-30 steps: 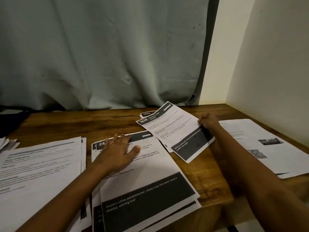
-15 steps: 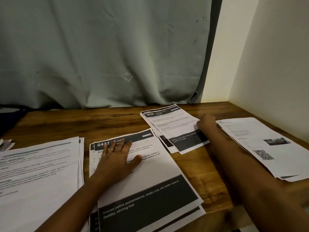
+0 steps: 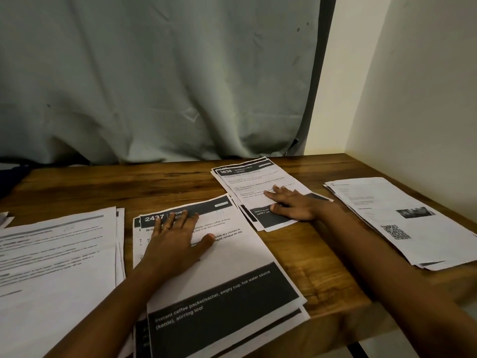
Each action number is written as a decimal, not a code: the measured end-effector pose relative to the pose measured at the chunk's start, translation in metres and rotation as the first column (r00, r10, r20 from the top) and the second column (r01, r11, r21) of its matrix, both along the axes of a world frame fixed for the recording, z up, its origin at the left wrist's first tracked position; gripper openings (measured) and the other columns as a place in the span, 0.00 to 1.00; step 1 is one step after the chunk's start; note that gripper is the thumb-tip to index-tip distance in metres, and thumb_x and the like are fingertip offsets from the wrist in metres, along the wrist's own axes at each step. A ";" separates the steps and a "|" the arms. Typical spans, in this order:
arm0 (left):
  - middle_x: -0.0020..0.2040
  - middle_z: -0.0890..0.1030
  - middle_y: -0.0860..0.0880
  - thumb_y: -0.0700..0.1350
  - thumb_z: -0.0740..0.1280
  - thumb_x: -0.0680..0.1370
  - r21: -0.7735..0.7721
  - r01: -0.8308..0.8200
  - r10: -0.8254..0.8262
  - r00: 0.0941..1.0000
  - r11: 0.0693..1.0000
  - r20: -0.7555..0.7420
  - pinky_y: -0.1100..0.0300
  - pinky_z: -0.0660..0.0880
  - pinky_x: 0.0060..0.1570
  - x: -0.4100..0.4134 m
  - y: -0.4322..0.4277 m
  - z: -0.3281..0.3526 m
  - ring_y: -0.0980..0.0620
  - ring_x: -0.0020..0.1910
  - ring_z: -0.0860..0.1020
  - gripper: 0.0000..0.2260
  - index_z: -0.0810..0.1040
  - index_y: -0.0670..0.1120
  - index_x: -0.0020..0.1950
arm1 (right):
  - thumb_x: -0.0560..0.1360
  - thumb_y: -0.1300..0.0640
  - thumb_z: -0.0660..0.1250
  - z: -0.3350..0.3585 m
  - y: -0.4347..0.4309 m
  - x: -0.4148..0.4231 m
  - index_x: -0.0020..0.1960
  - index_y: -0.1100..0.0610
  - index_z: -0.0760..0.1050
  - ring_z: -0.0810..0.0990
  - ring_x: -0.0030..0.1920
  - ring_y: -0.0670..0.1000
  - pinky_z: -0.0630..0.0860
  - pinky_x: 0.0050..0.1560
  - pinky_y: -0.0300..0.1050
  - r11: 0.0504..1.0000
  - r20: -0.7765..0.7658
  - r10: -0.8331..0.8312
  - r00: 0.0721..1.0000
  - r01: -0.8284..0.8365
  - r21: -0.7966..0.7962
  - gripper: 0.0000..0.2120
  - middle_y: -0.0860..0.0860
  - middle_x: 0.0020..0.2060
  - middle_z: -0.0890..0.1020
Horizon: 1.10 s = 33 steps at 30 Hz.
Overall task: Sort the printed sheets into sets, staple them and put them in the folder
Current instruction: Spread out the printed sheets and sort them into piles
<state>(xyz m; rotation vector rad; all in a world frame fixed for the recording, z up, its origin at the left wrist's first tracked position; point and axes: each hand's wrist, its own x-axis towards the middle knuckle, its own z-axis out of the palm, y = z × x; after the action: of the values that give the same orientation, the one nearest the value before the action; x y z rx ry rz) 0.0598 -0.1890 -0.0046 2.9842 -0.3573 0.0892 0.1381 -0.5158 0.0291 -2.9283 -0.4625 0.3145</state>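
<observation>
Presses the left hand (image 3: 178, 239) flat on the 2437 stack (image 3: 232, 270), fingers spread over its dark header band, thumb out to the side, a ring (image 3: 165, 228) on one finger. Lays the right hand (image 3: 294, 205) flat on the 3638 stack (image 3: 258, 182), fingers straight and pointing left across the print, pinching nothing.

Sets four piles of printed sheets across the wooden table (image 3: 129, 187). Has the text-sheet stack (image 3: 56, 267) at far left, just beside the 2437 stack with only a thin gap between their long edges. Has the QR-code stack (image 3: 387, 210) at far right, near the wall (image 3: 413, 99).

Shows the 3638 stack slightly fanned, lower sheets peeking out along its left and far edges, its near corner just beside the 2437 stack's far corner. Seems to let the 2437 stack overhang the table's front edge, though dim light makes that unsure.

Leaves bare wood between the 2437 and QR-code stacks, crossed by the right forearm, and a bare strip before the curtain (image 3: 154, 86), left of the 3638 stack.
</observation>
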 end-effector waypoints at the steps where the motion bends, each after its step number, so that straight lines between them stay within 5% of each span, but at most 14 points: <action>1: 0.79 0.48 0.49 0.73 0.38 0.67 -0.008 -0.001 0.001 1.000 1.000 0.001 0.46 0.40 0.74 0.000 0.000 0.000 0.47 0.78 0.45 0.44 0.47 0.53 0.79 | 0.80 0.39 0.50 -0.002 0.002 0.001 0.77 0.42 0.45 0.40 0.77 0.51 0.39 0.75 0.54 1.000 0.006 -0.010 1.000 0.010 0.017 0.29 0.49 0.78 0.44; 13: 0.79 0.48 0.49 0.71 0.40 0.69 -0.020 -0.010 0.010 1.000 1.000 0.006 0.46 0.39 0.74 -0.005 -0.001 0.002 0.47 0.78 0.46 0.41 0.48 0.54 0.79 | 0.81 0.39 0.45 -0.009 0.020 0.000 0.78 0.45 0.43 0.40 0.77 0.52 0.37 0.74 0.56 0.996 0.113 -0.074 0.991 0.079 -0.045 0.29 0.51 0.78 0.44; 17: 0.79 0.49 0.49 0.70 0.45 0.76 -0.070 0.003 -0.005 1.000 0.998 -0.020 0.46 0.40 0.74 -0.005 0.003 0.006 0.46 0.78 0.46 0.36 0.50 0.53 0.79 | 0.80 0.37 0.49 -0.003 0.029 -0.011 0.78 0.49 0.46 0.40 0.77 0.53 0.39 0.74 0.56 0.996 0.279 -0.080 0.957 0.084 -0.002 0.32 0.53 0.78 0.44; 21: 0.79 0.53 0.49 0.66 0.51 0.79 -0.286 0.031 -0.039 0.999 0.958 -0.022 0.45 0.44 0.75 -0.016 0.006 0.019 0.47 0.78 0.49 0.31 0.53 0.52 0.78 | 0.78 0.36 0.52 0.019 0.067 -0.050 0.71 0.53 0.68 0.63 0.72 0.58 0.61 0.71 0.56 0.922 0.424 -0.232 0.875 0.060 0.382 0.30 0.55 0.73 0.65; 24: 0.79 0.53 0.48 0.64 0.53 0.79 -0.243 0.057 -0.054 0.998 0.968 0.017 0.44 0.45 0.75 -0.036 0.015 0.033 0.47 0.78 0.49 0.31 0.54 0.51 0.78 | 0.78 0.38 0.56 0.030 0.094 -0.090 0.65 0.55 0.74 0.74 0.63 0.56 0.71 0.60 0.50 0.855 0.363 -0.366 0.857 0.156 0.494 0.26 0.56 0.67 0.73; 28: 0.79 0.52 0.47 0.65 0.55 0.78 -0.186 0.001 0.007 0.999 0.983 0.040 0.45 0.42 0.74 -0.074 0.047 0.034 0.46 0.78 0.48 0.33 0.53 0.51 0.78 | 0.76 0.37 0.60 0.025 0.118 -0.143 0.70 0.57 0.66 0.70 0.67 0.59 0.70 0.62 0.54 0.871 0.157 -0.437 0.886 0.373 0.319 0.31 0.58 0.69 0.70; 33: 0.79 0.47 0.48 0.71 0.52 0.74 -0.166 -0.191 0.199 0.979 0.967 0.032 0.46 0.39 0.73 -0.119 0.099 0.021 0.45 0.78 0.44 0.39 0.47 0.53 0.79 | 0.77 0.36 0.59 0.013 0.137 -0.177 0.70 0.59 0.66 0.65 0.70 0.57 0.60 0.69 0.52 0.920 0.139 -0.390 0.910 0.379 0.099 0.32 0.57 0.69 0.70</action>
<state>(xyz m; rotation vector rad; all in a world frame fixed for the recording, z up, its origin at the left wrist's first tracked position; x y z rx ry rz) -0.0592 -0.0899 0.0165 2.8505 -0.0560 0.2005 -0.0394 -0.3784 0.0418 -2.8972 0.0921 0.0145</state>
